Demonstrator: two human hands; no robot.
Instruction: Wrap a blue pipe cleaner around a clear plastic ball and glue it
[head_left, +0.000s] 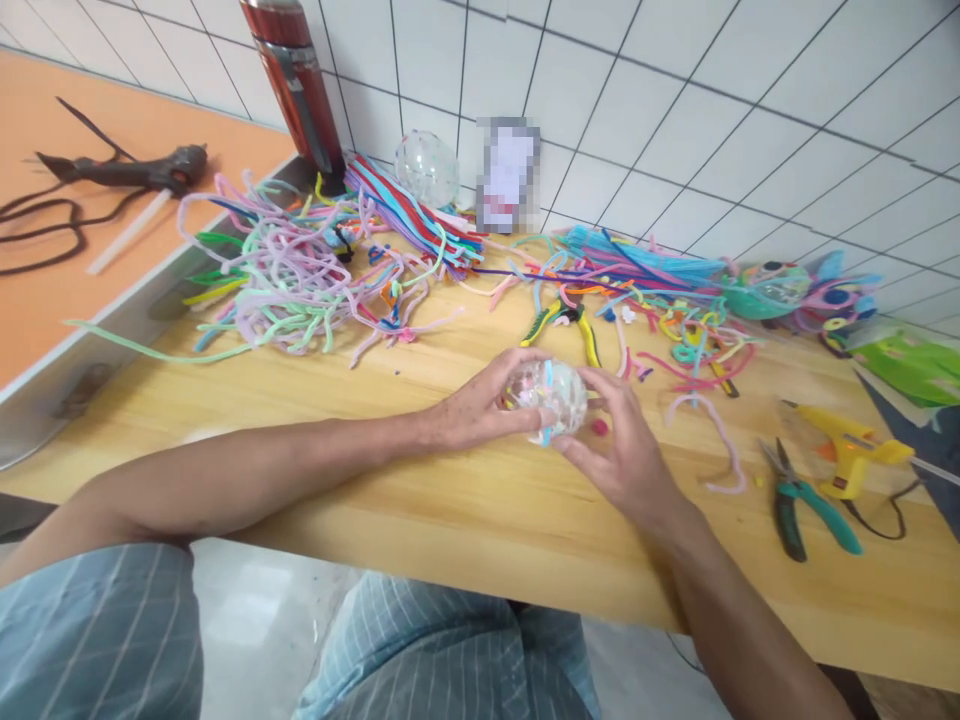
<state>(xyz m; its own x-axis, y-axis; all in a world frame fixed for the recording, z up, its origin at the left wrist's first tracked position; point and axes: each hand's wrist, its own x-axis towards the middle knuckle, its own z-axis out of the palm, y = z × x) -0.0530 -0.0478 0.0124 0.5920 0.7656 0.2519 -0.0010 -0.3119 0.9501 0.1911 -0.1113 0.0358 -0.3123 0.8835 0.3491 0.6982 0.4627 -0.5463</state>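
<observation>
Near the middle of the wooden table, a clear plastic ball (566,398) with coloured specks and a light blue strip is held just above the surface. My left hand (491,402) wraps round its left side, thumb across the front. On the other side my right hand (619,440) curves with thumb and fingertips at the ball's right edge. A small pink-red pompom (600,427) lies beside the ball, between it and my right palm. Just beyond my hands rest yellow-and-black pliers (562,325).
Heaped pipe cleaners (285,270) cover the back left, with more bundles (645,265) along the wall. Teal-handled pliers (799,505) and a yellow glue gun (847,445) lie right. A red thermos (296,85), another clear ball (426,168) and a phone (508,175) stand behind.
</observation>
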